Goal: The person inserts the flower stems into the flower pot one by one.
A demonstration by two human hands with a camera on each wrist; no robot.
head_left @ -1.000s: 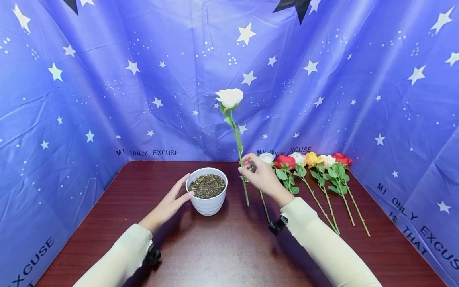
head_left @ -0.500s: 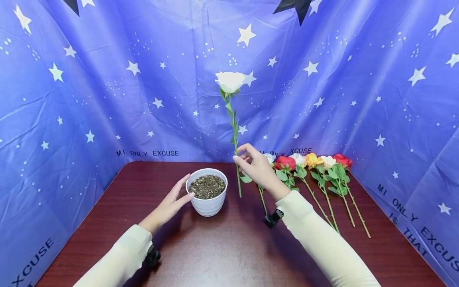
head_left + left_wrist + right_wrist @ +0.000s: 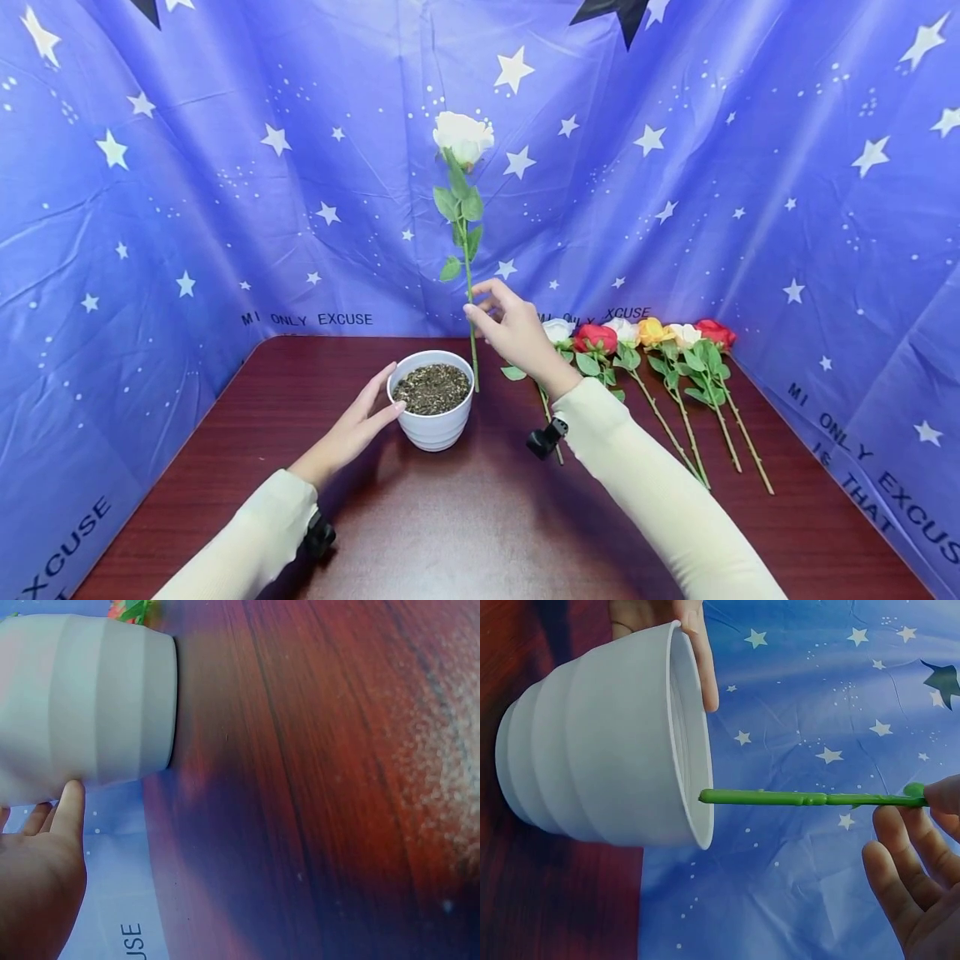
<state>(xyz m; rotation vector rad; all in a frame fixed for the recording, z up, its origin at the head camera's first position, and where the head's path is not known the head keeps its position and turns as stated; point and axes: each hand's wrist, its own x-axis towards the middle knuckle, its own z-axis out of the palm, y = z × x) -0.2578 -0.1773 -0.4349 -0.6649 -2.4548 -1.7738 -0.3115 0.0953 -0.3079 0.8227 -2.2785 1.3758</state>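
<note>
A white ribbed flower pot (image 3: 435, 427) full of dark soil (image 3: 432, 389) stands upright on the table. My left hand (image 3: 358, 427) rests against the pot's left side, thumb by the rim, fingers fairly straight; the left wrist view shows this hand (image 3: 49, 874) touching the pot wall (image 3: 112, 697). With thumb and fingertips my right hand (image 3: 513, 325) pinches the stem of a white rose (image 3: 462, 139), held upright at the pot's right side. In the right wrist view, the stem's lower end (image 3: 712, 796) appears in front of the pot's rim (image 3: 676, 690).
Several roses lie in a row on the right of the table, among them a red rose (image 3: 597, 339), a yellow rose (image 3: 655, 333) and white ones. Behind the dark red wooden table (image 3: 300, 371) hangs a blue star-patterned cloth (image 3: 360, 167).
My right hand has carried the white rose up and to the left, closer to the pot. The rose has turned so that its leaves show. My left hand has stayed on the pot.
</note>
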